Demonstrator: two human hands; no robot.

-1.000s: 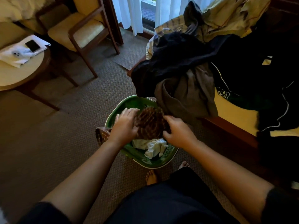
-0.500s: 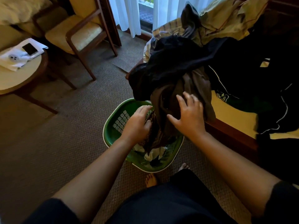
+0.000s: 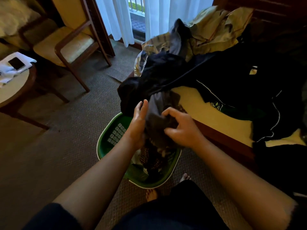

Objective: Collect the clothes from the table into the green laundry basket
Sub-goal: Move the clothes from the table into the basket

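Clamped on a grey fabric garment (image 3: 156, 117), the right hand (image 3: 181, 128) curls its fingers into the cloth just above the green plastic laundry basket (image 3: 106, 145). At nine o'clock of the garment, the left hand (image 3: 138, 120) lies flat against the cloth with fingers straight, not closed around anything. Beneath both hands, a brown patterned cloth (image 3: 152, 160) sits inside the basket on the carpet. From twelve to three o'clock of the hands, a heap of dark and olive clothes (image 3: 216, 68) covers the yellow-topped wooden table (image 3: 216, 113), its near edge touching the grey garment.
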